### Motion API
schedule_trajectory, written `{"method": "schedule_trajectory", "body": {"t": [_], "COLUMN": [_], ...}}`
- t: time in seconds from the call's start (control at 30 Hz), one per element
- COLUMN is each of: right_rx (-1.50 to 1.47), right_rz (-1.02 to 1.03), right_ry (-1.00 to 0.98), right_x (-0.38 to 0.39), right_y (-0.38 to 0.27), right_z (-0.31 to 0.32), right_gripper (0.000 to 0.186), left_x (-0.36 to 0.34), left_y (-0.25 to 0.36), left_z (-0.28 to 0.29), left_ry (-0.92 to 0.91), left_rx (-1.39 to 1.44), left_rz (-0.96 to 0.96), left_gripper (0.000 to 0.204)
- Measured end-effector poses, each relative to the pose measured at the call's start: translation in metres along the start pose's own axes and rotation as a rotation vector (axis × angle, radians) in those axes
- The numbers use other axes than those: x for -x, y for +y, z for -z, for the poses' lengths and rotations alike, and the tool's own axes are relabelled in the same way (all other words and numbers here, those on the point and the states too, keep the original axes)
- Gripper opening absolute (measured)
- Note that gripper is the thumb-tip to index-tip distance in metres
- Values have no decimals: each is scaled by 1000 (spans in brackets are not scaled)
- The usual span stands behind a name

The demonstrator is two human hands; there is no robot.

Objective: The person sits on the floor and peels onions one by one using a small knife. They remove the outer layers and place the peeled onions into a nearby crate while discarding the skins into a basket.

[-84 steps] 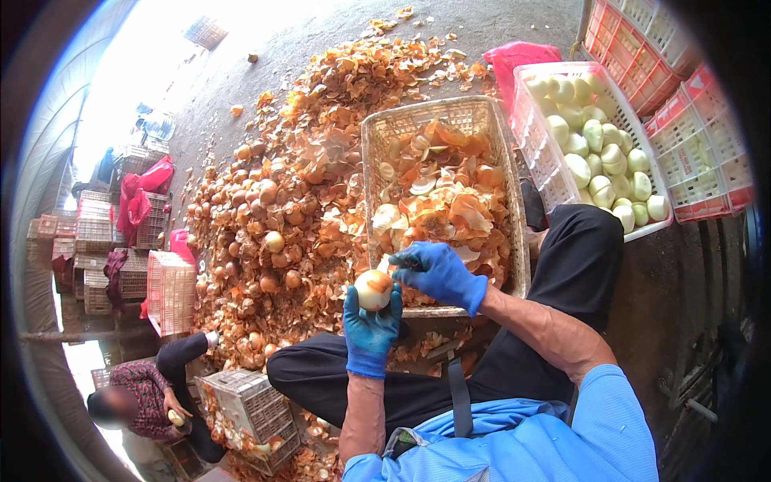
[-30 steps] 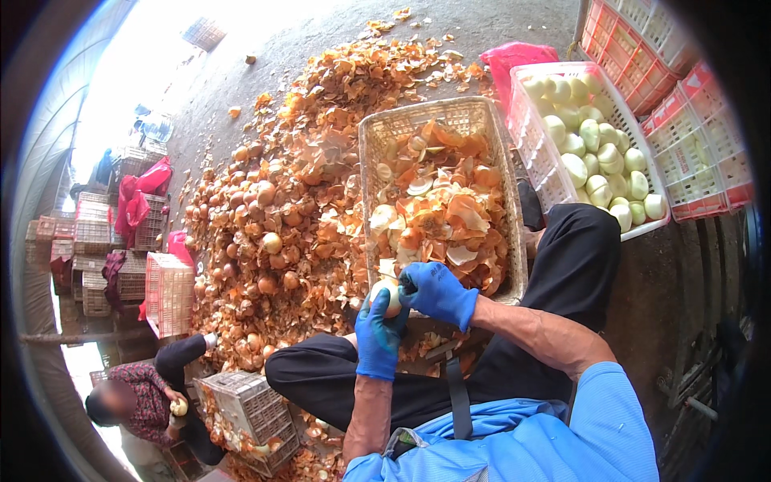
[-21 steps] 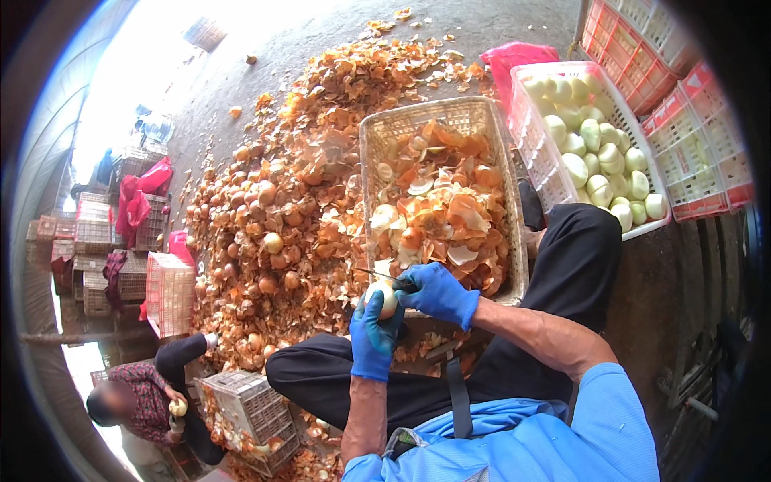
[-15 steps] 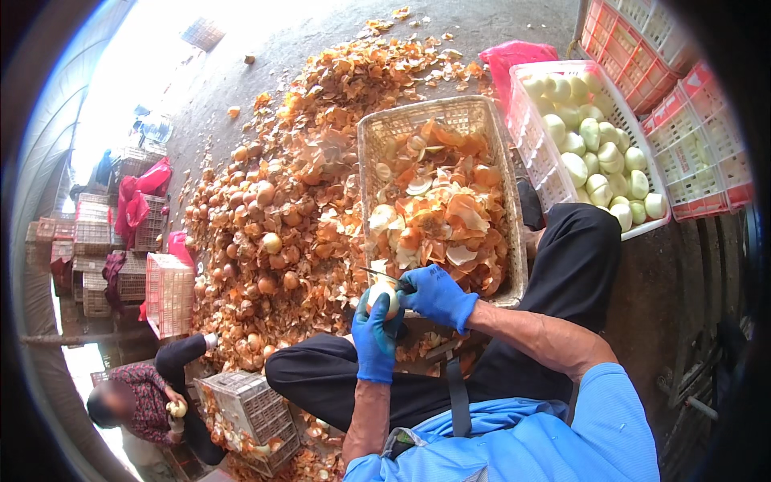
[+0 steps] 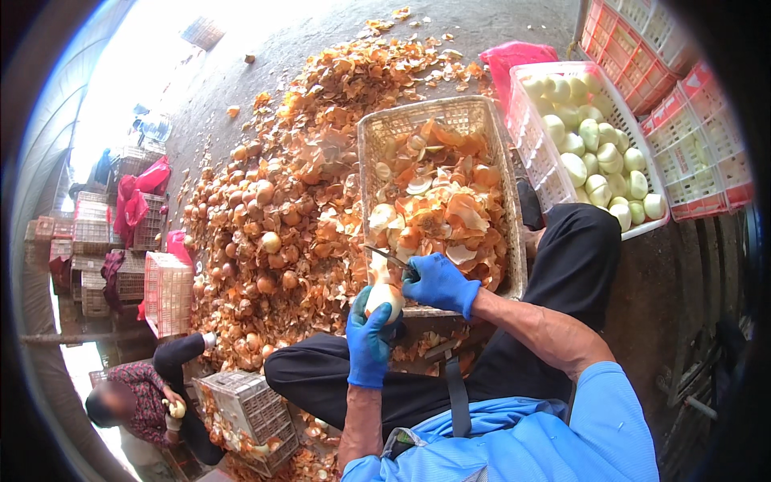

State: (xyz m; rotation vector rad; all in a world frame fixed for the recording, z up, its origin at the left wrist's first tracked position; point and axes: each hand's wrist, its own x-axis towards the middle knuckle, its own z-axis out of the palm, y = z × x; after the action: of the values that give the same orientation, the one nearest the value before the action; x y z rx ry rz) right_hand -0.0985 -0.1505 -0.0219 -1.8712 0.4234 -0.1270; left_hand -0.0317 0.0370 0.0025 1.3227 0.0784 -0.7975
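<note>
My left hand (image 5: 369, 341), in a blue glove, is closed around a partly peeled onion (image 5: 385, 300) with its pale flesh showing. A knife (image 5: 386, 255) with a thin dark blade is gripped in my gloved right hand (image 5: 439, 283), its blade pointing left just above the onion. Some skin appears to hang between blade and onion, though I cannot tell whether they touch. Both hands are over the near edge of a dirty plastic crate (image 5: 507, 201), which holds loose onion skins (image 5: 462, 217) and some onion pieces.
Unpeeled onions (image 5: 265, 193) and skins are heaped on the floor to the left. A white crate of peeled onions (image 5: 598, 153) stands at the right, beside stacked crates (image 5: 695, 145). At lower left a person (image 5: 140, 394) sits holding an onion, near an upturned crate (image 5: 253, 410).
My right hand has moved slightly right with the knife, away from the onion's top. My left hand has tilted the onion and shifted a little down.
</note>
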Motion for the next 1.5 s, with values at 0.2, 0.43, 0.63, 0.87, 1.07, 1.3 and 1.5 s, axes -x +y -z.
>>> {"method": "schedule_trajectory", "body": {"t": [0.2, 0.43, 0.63, 0.87, 1.07, 1.3, 1.5], "right_rx": [-303, -34, 98, -618, -858, -878, -808], "right_rz": [42, 81, 167, -238, -245, -266, -317], "right_ry": [-84, -100, 14, -226, -354, -393, -287], "right_x": [6, 5, 7, 6, 6, 5, 8], "right_y": [-13, -10, -11, -21, -19, -16, 2], "right_z": [5, -1, -8, 7, 17, 21, 4], "right_gripper": [29, 27, 22, 25, 21, 19, 24], "left_x": [0, 0, -1, -4, -7, -6, 9], "left_y": [12, 0, -5, 9, 8, 2, 12], "left_z": [0, -8, -8, 13, 30, 48, 20], "left_ry": [-25, 19, 14, -229, -355, -473, -79], "left_rx": [107, -50, -57, 199, 379, 584, -1042], "left_rz": [61, -67, -59, 65, 113, 93, -762], "left_gripper": [42, 45, 50, 57, 72, 85, 74]}}
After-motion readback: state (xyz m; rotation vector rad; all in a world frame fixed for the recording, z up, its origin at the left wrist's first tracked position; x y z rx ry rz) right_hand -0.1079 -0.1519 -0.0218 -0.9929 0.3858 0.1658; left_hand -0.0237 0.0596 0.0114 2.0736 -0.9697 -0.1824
